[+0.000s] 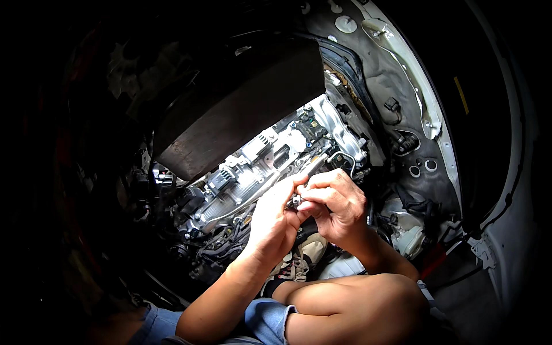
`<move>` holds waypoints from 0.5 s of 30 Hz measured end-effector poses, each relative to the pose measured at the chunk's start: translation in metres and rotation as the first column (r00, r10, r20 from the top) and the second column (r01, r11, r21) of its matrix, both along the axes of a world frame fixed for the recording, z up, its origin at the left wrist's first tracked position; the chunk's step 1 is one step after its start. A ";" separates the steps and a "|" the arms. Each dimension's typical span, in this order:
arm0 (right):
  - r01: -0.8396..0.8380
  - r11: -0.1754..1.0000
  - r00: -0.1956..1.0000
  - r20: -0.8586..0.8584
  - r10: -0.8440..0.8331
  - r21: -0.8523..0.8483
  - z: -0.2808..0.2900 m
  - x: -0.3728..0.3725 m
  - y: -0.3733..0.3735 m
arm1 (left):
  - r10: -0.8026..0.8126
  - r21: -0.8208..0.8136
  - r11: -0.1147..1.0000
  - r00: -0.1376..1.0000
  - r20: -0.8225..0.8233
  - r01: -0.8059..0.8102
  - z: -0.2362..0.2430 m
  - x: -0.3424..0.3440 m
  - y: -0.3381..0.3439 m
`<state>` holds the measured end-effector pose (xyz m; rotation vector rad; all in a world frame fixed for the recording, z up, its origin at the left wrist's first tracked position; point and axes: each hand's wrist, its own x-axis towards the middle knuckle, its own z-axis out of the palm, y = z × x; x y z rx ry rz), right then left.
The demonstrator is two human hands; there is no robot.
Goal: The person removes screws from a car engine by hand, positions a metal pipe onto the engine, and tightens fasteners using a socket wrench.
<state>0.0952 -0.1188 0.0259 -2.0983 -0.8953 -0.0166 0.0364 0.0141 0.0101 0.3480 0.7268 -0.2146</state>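
Observation:
In front of me, above the engine (267,168), my two hands meet around a small metal part (295,200). My left hand (272,215) pinches it from the left, thumb and fingers closed. From the right, my right hand (340,204) curls over it with thumb and bent fingers on the same part. The fingers cover most of the piece, so its exact kind does not show. Beneath the hands lie the engine's silvery cover, hoses and dark connectors.
A large dark panel (247,106) slants over the far side of the engine. Right of it runs the car's inner fender (382,80). A whitish reservoir (410,241) sits at the right. My shoe (310,253) and bent knee (374,299) are close below the hands.

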 end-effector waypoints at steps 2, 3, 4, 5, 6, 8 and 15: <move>0.016 0.999 0.999 -0.046 -0.014 0.042 -0.004 0.004 0.000 | -0.093 -0.073 0.993 0.994 0.063 0.097 0.000 -0.002 0.004; -0.004 0.999 0.999 -0.035 0.005 0.041 -0.002 0.007 0.000 | -0.067 -0.003 0.998 0.998 -0.002 0.067 0.003 -0.001 -0.002; -0.004 0.999 0.999 -0.033 0.005 0.040 0.001 0.008 0.001 | -0.067 -0.004 0.998 0.998 0.000 0.067 0.001 -0.003 0.000; -0.004 1.000 0.999 -0.048 0.005 0.019 0.004 0.009 0.001 | -0.103 -0.062 0.992 0.994 0.044 0.106 -0.005 -0.005 0.003; -0.003 1.000 0.998 -0.062 0.003 -0.003 0.006 0.010 0.001 | -0.137 -0.119 0.982 0.986 0.091 0.147 -0.008 -0.006 0.006; -0.015 1.000 0.997 -0.074 0.016 0.026 0.002 0.010 0.004 | -0.172 -0.075 0.981 0.981 0.088 0.179 -0.008 -0.008 0.012; -0.028 0.997 0.993 -0.111 0.036 0.073 0.007 0.020 0.001 | -0.281 0.043 0.960 0.948 0.150 0.278 -0.006 0.008 0.011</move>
